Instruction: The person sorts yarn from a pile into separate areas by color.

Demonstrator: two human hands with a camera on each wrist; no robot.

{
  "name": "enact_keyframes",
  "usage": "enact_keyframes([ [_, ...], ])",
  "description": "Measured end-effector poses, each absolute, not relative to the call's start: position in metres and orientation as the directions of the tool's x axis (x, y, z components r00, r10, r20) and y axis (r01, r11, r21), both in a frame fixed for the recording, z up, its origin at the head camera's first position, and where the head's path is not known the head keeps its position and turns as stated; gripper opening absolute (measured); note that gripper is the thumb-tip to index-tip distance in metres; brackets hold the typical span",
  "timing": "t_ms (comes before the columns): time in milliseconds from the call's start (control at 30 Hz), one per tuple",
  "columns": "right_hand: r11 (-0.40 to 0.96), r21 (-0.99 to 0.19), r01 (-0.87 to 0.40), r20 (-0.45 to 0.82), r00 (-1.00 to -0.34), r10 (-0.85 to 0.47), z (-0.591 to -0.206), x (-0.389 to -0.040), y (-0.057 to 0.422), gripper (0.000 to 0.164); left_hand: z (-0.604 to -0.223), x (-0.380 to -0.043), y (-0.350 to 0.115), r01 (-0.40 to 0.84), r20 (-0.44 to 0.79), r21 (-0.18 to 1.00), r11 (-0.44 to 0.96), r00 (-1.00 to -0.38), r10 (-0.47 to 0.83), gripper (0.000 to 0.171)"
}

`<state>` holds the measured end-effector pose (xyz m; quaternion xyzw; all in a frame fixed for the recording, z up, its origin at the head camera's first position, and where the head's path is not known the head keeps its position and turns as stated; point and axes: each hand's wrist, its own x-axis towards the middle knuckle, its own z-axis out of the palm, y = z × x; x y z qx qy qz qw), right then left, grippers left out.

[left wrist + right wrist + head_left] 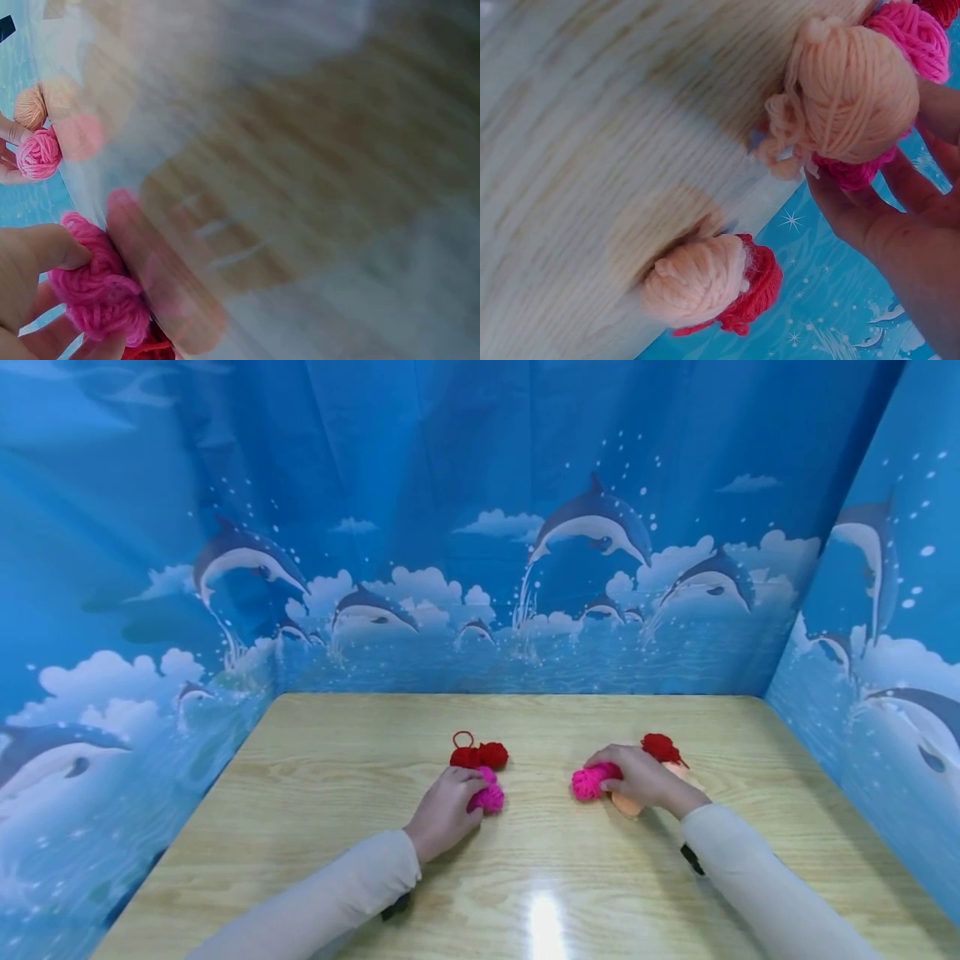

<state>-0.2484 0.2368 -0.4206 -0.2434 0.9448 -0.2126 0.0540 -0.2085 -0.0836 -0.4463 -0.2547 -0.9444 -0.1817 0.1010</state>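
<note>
My left hand [447,808] pinches a magenta yarn ball [490,793] between thumb and fingers, low over the table. In the left wrist view the same magenta yarn ball [103,289] shows its looped strands. To the right, my right hand [639,775] grips a hot pink yarn ball [587,784] from above. A peach yarn ball [626,804] lies close beside that hand; in the right wrist view the peach yarn ball [859,94] partly hides the pink yarn. Whether the right fingers touch the peach ball, I cannot tell.
Two red yarn balls [492,754] sit just beyond the left hand, one with a loose loop. Behind the right wrist are another red yarn ball [660,747] and a second peach ball [694,281]. Dolphin-printed curtains [420,527] border the wooden table [337,735].
</note>
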Motion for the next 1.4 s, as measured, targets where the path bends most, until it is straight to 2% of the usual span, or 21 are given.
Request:
enact_keyframes([
  [100, 0.791, -0.425, -0.441, 0.004, -0.874, -0.485, -0.420, -0.249, 0.237, 0.028, -0.446, -0.209, -0.084, 0.527, 0.294, 0.288, 0.800, -0.843, 0.449, 0.033],
  [333, 0.795, -0.430, -0.428, 0.001, -0.881, -0.474, -0.420, -0.249, 0.237, 0.027, -0.446, -0.210, -0.085, 0.604, 0.386, 0.270, 0.750, -0.782, 0.490, 0.013],
  [933, 0.805, -0.447, -0.390, -0.037, -0.891, -0.452, -0.420, -0.248, 0.237, 0.027, -0.426, -0.193, -0.092, 0.621, 0.457, 0.317, 0.717, -0.763, 0.458, 0.020],
  [1400, 0.807, -0.441, -0.394, -0.039, -0.889, -0.456, -0.420, -0.249, 0.237, 0.026, -0.422, -0.168, -0.109, 0.696, 0.526, 0.336, 0.634, -0.698, 0.487, 0.017],
])
